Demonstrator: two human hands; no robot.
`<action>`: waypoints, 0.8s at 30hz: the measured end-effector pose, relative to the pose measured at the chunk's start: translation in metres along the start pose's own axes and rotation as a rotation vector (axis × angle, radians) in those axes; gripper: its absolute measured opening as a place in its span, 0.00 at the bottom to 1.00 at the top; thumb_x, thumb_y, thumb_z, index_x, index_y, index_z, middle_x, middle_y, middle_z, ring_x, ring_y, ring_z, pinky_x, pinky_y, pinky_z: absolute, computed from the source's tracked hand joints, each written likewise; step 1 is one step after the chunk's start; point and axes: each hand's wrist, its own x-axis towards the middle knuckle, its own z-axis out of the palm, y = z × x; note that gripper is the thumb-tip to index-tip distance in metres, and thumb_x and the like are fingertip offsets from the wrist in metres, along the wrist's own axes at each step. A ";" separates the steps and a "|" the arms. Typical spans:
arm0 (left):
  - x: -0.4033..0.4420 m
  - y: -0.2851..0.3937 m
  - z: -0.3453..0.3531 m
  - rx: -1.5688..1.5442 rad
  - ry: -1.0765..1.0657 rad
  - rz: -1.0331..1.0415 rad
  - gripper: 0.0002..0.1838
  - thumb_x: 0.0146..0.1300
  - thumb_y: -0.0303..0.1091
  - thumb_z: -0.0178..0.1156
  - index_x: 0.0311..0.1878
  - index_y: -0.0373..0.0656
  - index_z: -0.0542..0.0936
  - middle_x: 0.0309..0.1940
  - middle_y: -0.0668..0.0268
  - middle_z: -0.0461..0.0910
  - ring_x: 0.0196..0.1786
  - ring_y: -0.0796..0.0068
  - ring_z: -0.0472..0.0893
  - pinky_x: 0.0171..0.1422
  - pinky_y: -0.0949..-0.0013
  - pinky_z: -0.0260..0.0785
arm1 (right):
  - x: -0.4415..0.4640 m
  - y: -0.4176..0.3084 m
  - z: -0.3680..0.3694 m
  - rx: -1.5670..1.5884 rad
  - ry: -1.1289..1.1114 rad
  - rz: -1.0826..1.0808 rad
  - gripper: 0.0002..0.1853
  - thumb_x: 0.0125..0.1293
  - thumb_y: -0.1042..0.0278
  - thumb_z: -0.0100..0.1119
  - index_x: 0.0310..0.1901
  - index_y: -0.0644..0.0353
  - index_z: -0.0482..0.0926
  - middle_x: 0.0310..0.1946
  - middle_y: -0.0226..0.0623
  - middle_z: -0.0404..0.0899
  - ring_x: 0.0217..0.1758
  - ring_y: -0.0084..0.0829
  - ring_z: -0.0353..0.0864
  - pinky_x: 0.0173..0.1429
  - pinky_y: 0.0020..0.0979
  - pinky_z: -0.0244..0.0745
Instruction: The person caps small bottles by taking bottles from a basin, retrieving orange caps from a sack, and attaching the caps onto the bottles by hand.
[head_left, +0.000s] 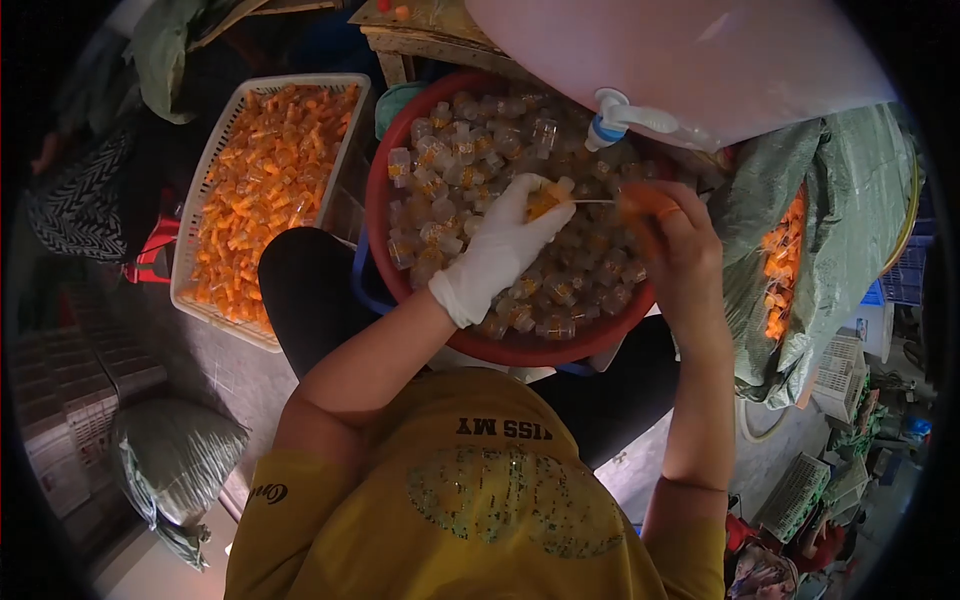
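Observation:
My left hand (510,235), in a white glove, is closed around a small clear bottle (564,188) with orange on it, above a red tub (378,190). Many similar small clear bottles (440,150) fill the tub. The bare right hand (680,230) pinches an orange cap (648,212), partly smeared by motion. A thin white stick (592,201) runs from the cap side to the bottle in my left hand; its end there is hard to make out.
Left of the tub stands a white basket (186,250) heaped with orange caps (270,190). A large translucent container (690,60) with a blue-and-white tap (612,118) overhangs the tub. At right, an open green sack (830,240) shows more orange pieces (782,265).

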 end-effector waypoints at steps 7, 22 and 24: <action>-0.038 0.007 -0.016 -0.276 -0.275 -0.350 0.13 0.72 0.37 0.56 0.52 0.39 0.78 0.27 0.72 0.76 0.27 0.83 0.71 0.33 0.79 0.64 | -0.027 -0.005 -0.021 0.118 -0.105 0.031 0.15 0.55 0.83 0.65 0.45 0.62 0.81 0.44 0.39 0.79 0.45 0.40 0.80 0.47 0.32 0.77; -0.051 0.033 -0.011 -0.290 -0.652 -0.321 0.20 0.74 0.44 0.52 0.52 0.34 0.78 0.19 0.70 0.72 0.22 0.81 0.71 0.32 0.77 0.67 | -0.031 -0.028 -0.040 0.160 -0.176 -0.148 0.17 0.52 0.80 0.68 0.46 0.62 0.83 0.43 0.38 0.80 0.46 0.39 0.80 0.50 0.33 0.76; -0.054 0.034 -0.006 -0.319 -0.699 -0.365 0.20 0.74 0.44 0.52 0.50 0.34 0.79 0.18 0.70 0.72 0.22 0.82 0.71 0.33 0.77 0.68 | -0.034 -0.030 -0.036 0.159 -0.199 -0.189 0.15 0.53 0.79 0.68 0.45 0.62 0.82 0.42 0.38 0.80 0.47 0.39 0.80 0.52 0.33 0.75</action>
